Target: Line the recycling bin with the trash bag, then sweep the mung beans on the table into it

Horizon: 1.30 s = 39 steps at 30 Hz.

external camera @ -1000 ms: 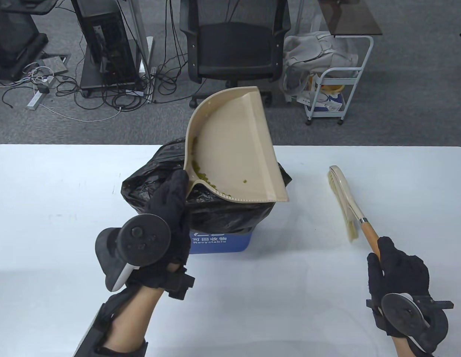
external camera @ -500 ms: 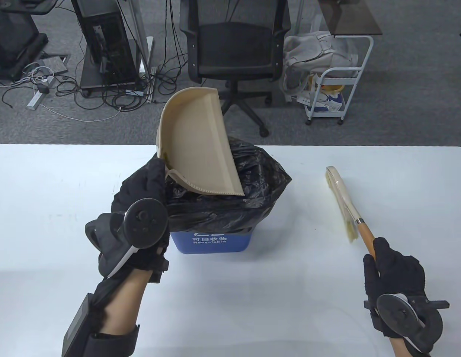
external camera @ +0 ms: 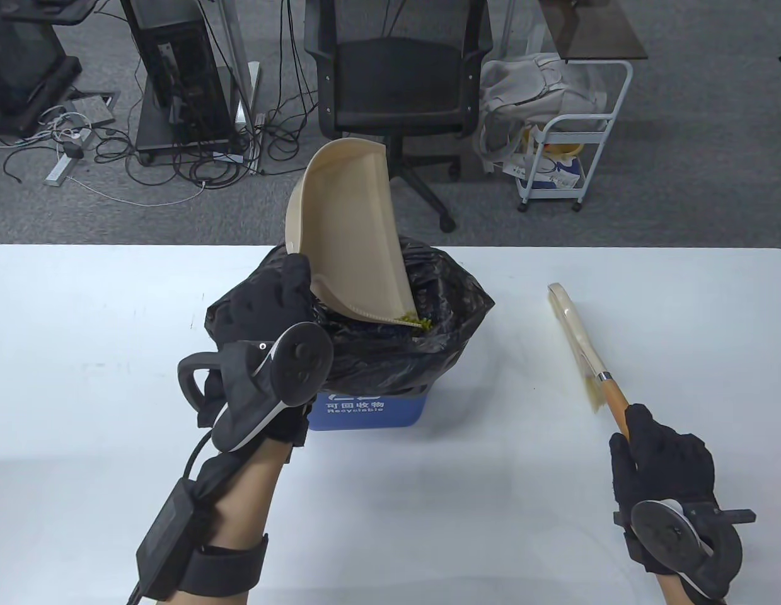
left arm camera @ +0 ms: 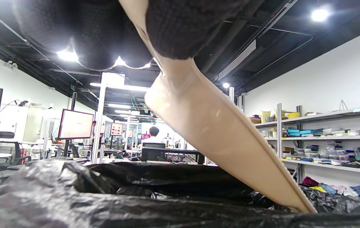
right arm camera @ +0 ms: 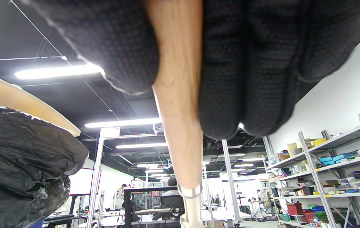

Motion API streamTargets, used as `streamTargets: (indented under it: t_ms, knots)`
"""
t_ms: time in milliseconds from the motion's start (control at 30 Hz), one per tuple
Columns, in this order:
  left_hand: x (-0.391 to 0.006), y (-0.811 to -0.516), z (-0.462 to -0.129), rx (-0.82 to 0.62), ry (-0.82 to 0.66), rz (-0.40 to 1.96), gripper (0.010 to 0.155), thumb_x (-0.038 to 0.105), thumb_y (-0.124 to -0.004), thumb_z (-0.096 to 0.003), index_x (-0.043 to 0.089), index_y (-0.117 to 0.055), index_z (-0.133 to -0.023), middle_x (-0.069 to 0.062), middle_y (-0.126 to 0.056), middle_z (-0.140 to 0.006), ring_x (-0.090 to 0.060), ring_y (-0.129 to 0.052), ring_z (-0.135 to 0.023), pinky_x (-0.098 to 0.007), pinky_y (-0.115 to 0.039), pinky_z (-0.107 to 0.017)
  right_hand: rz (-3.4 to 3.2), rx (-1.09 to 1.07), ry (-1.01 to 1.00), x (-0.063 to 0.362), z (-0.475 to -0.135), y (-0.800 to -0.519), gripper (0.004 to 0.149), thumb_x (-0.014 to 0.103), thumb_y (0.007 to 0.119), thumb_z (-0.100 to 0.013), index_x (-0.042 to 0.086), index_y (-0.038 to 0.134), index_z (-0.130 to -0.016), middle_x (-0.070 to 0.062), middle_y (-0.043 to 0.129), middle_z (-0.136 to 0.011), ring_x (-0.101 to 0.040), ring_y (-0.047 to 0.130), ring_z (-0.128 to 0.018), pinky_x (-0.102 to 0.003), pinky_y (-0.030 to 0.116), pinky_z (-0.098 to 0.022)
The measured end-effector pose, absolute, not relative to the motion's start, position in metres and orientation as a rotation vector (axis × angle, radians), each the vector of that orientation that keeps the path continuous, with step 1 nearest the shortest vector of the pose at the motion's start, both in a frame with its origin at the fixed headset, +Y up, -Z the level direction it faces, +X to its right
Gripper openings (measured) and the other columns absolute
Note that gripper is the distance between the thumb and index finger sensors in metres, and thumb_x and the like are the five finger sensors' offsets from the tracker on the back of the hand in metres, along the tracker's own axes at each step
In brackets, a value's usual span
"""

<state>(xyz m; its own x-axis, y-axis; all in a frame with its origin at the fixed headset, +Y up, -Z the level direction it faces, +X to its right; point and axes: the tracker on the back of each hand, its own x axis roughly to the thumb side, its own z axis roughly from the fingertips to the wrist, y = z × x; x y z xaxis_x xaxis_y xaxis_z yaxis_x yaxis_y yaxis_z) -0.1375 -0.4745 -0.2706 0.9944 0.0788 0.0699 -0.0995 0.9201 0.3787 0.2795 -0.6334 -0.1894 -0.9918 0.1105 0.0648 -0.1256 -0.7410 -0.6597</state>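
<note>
A blue recycling bin point(external camera: 365, 411) lined with a black trash bag point(external camera: 390, 359) stands mid-table. My left hand point(external camera: 283, 302) grips a beige dustpan point(external camera: 352, 246) by its handle and holds it steeply tilted over the bag's mouth. Green mung beans point(external camera: 417, 322) spill off the pan's lower lip into the bag. The left wrist view shows the dustpan point(left arm camera: 218, 133) slanting down into the trash bag point(left arm camera: 104, 196). On the right, my right hand point(external camera: 655, 450) holds the wooden handle of a hand brush point(external camera: 582, 346) whose bristles rest on the table. The brush handle point(right arm camera: 180, 114) runs between gloved fingers point(right arm camera: 246, 69).
The white table point(external camera: 113, 378) spreads to both sides of the bin. Behind its far edge stand an office chair point(external camera: 396, 82), a white cart point(external camera: 566, 145) with a bag on it, and a computer stand point(external camera: 182, 75) with floor cables.
The dustpan swung left, then tipped steeper over the bag, and the beans slid from its back corner to the lower lip and are falling in. The brush shifted slightly left.
</note>
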Motion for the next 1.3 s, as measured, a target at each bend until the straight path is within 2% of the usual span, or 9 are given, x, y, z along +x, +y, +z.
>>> streamTargets:
  t_ms: [500,900,1300]
  knots:
    - [-0.111,-0.451,-0.26,0.47,-0.069,-0.123,0.067,0.011,-0.083,-0.0505,0.012,-0.059,-0.113,-0.026,-0.076,-0.108,-0.06,-0.079,-0.093,-0.074,-0.066,-0.067,2.818,0.036,-1.07,0.279,-0.189,-0.634,0.053,0.031,0.086,-0.046,0.0,0.089,-0.088,-0.026,0.105,-0.064,-0.046,0.107,-0.057,-0.066,0.078,-0.051]
    - [-0.09,-0.445,-0.247,0.537,-0.105,-0.3,0.067,0.012,-0.083,-0.0506,0.013,-0.059,-0.113,-0.025,-0.077,-0.108,-0.059,-0.081,-0.094,-0.074,-0.067,-0.067,2.826,0.04,-1.071,0.277,-0.188,-0.634,0.053,0.031,0.086,-0.046,0.0,0.089,-0.088,-0.026,0.105,-0.064,-0.046,0.107,-0.057,-0.066,0.078,-0.051]
    - [-0.058,-0.462,-0.236,0.585,-0.162,-0.544,0.067,0.014,-0.083,-0.0506,0.014,-0.059,-0.113,-0.023,-0.079,-0.108,-0.057,-0.082,-0.095,-0.075,-0.067,-0.068,2.832,0.046,-1.071,0.275,-0.188,-0.635,0.053,0.031,0.086,-0.046,0.0,0.089,-0.088,-0.026,0.105,-0.064,-0.046,0.107,-0.057,-0.066,0.078,-0.051]
